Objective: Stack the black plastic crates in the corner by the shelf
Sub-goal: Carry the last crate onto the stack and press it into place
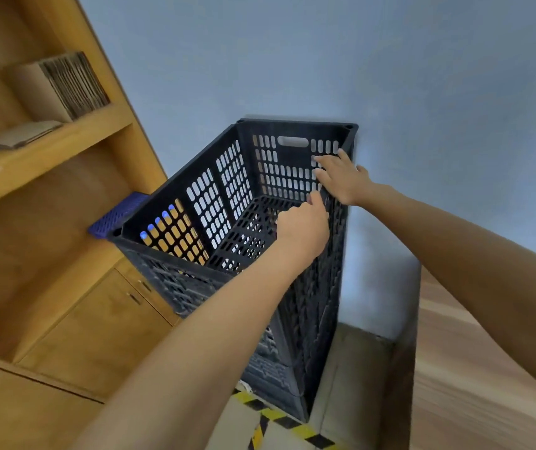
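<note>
Against the blue wall (325, 60), beside the wooden shelf (52, 138), the top black crate (227, 190) sits on a stack of crates (292, 336). Both hands grip its right rim: left hand (302, 228) fingers curled over it, right hand (341, 178) fingers spread across it.
</note>
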Demonstrator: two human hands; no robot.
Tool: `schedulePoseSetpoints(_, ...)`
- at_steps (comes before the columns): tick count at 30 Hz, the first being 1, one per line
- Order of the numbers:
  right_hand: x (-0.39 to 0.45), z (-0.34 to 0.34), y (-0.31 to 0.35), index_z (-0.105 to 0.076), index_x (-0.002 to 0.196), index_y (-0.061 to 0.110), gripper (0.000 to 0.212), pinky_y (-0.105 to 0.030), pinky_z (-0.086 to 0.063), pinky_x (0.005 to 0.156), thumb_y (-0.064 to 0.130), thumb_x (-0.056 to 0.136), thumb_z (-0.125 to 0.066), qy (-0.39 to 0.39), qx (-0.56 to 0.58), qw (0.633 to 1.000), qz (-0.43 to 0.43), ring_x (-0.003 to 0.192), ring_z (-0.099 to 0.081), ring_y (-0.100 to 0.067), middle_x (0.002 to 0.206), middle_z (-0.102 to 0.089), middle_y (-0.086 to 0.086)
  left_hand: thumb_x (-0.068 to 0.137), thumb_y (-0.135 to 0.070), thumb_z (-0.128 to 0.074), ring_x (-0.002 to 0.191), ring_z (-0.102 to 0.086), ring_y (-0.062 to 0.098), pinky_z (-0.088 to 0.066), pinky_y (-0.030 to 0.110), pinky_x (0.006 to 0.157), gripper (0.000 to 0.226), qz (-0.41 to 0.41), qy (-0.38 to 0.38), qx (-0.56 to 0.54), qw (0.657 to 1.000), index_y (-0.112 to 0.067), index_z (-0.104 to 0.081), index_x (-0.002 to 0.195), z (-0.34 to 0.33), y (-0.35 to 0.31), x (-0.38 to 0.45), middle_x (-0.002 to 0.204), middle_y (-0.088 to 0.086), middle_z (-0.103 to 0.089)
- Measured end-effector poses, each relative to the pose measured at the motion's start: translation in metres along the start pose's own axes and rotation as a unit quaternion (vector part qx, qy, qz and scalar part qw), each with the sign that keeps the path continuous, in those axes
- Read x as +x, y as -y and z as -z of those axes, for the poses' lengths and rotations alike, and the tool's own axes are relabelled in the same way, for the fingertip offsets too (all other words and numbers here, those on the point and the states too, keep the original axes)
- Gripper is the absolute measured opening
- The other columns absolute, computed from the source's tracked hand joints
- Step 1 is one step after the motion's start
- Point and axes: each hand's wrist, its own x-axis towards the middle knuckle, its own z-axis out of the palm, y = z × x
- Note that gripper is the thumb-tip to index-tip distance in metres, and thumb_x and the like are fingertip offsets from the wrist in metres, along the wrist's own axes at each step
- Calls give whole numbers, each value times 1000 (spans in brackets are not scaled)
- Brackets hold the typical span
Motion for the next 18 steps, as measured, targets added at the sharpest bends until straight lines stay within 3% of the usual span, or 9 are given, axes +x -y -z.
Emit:
schedulePoseSetpoints(6,4,-6,-5,-40,140,21,50,-62,-25,109,37,99,-18,-13,-17,1000,17,143,-18,-26,149,-36,-1,102,-26,-43,101,-64,32,-36,35,65,42,-6,-26,22,999,-4,-33,137,-7,-1,3,118,12,-63)
schedulePoseSetpoints(11,7,-2,-5,-47,135,23,48,-62,-21,111,40,99,-20,8,-11,999,42,147,-11,-27,150,-37,0,102,-29,-44,99,-65,31,-33,35,64,38,5,-38,26,999,-6,-37,132,-7,-1,3,114,11,-64)
schedulePoseSetpoints(15,11,15,-16,-43,141,28,61,-57,-17,114,59,97,-14,53,-67,991,101,148,-12,-26,152,-38,1,104,-35,-35,98,-64,34,-33,36,64,39,11,-27,14,999,-8,-35,133,-2,-3,5,114,13,-64)
schedulePoseSetpoints(18,12,37,-29,-49,136,29,81,-51,-30,109,79,83,-13,95,-75,974,193,137,-34,-25,134,-54,1,106,-40,-26,95,-63,37,-33,38,64,40,32,-12,-10,999,-10,-36,131,2,-4,6,111,15,-64)
